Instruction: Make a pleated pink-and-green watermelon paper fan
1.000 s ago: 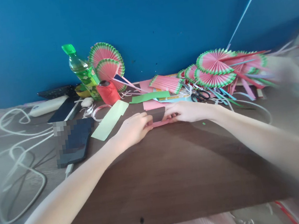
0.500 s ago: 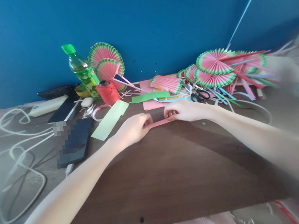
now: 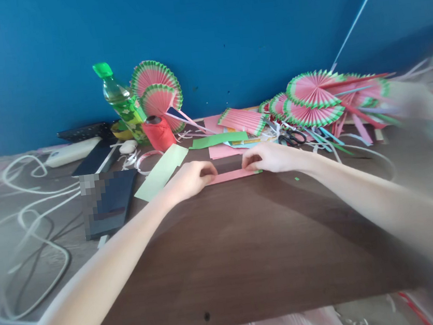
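**Two Hands (image 3: 192, 179) Meet at One Pink Paper Strip (image 3: 229, 176)**

The fingers of the left hand are drawn narrow on the strip's left end; those of the right hand (image 3: 270, 157) curl down, thumb and forefinger close together, on its right end, where a little green shows. The strip lies crosswise between them, low over the brown tabletop (image 3: 229, 244). A tiny green scrap (image 3: 297, 178) sits near the right wrist.

Just beyond the hands are a pink sheet (image 3: 225, 151), a green strip (image 3: 219, 139), a pleated pink piece (image 3: 243, 121) and black-handled scissors (image 3: 292, 137). A pale green paper (image 3: 157, 177) lies beside the left hand, with a dark, partly pixelated device (image 3: 117, 200) farther left.

Farther back stand a red roll (image 3: 159, 133) and a green-capped bottle (image 3: 124, 108). Pleated watermelon-coloured fans (image 3: 312, 91) are heaped at the right, before the blue wall (image 3: 218, 37).
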`<state>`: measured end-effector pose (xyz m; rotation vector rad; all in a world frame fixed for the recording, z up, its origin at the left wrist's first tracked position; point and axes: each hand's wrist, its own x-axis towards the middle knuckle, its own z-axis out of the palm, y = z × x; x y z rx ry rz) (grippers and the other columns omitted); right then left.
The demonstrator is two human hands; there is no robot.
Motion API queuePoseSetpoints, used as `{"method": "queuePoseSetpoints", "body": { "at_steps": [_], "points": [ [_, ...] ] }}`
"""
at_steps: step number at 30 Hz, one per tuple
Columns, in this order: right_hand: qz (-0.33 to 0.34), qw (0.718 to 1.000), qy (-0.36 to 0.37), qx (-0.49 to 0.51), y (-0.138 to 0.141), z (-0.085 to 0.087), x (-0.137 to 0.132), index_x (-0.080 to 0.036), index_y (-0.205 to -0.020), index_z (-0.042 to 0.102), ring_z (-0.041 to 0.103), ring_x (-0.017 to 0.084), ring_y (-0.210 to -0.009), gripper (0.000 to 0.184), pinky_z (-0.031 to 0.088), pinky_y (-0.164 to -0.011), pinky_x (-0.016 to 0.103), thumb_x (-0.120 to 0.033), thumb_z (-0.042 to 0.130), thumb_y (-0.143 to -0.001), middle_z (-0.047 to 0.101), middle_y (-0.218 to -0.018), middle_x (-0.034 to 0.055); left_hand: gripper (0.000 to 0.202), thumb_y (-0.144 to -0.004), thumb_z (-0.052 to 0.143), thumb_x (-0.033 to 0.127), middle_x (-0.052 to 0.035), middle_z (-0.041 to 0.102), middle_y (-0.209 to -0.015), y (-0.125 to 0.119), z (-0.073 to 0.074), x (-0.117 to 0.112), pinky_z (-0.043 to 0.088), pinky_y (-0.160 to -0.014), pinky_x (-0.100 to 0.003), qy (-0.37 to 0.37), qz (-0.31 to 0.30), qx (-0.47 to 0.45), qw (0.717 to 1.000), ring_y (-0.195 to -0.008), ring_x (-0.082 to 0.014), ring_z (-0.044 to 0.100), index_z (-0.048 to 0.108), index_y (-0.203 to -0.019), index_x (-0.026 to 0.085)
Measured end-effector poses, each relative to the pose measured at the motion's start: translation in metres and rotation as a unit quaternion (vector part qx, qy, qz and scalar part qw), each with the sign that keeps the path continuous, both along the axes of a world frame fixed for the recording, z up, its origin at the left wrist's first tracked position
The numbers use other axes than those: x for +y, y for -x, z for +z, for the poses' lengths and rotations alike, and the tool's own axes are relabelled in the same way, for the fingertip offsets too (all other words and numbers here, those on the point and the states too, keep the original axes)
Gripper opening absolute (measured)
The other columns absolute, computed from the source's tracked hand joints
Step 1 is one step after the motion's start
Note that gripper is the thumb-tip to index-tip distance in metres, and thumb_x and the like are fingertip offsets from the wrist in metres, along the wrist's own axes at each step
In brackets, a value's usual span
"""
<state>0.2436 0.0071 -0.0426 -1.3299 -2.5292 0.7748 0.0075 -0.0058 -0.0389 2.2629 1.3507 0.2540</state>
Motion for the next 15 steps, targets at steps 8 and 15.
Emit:
{"method": "queuePoseSetpoints", "body": {
  "at_steps": [8,15],
  "points": [
    [-0.011,0.999,0.011,0.030,0.000,-0.007,0.001,-0.017,-0.075,0.061,0.055,0.012,-0.063,0.010,0.037,-0.056,0.023,-0.019,0.052,-0.072,0.063,-0.070,0.0014,0.013,-0.077,0.049,0.023,-0.0006,0.062,-0.081,-0.002,-0.006,-0.001,0.041,-0.068,-0.027,-0.062,-0.012,-0.002,0.998,-0.073,-0.0145,0.056,0.061,-0.079,0.020],
    [0.001,0.999,-0.041,0.003,0.003,-0.010,-0.002,-0.017,-0.075,0.056,0.051,0.012,-0.066,0.009,0.036,-0.060,0.022,-0.011,0.049,-0.073,0.058,-0.074,0.0010,0.009,-0.077,0.049,0.016,-0.0009,0.057,-0.079,-0.001,-0.015,0.001,0.040,-0.070,-0.028,-0.097,-0.038,-0.015,0.994,-0.077,-0.0149,0.052,0.058,-0.076,0.018]
  ]
}}
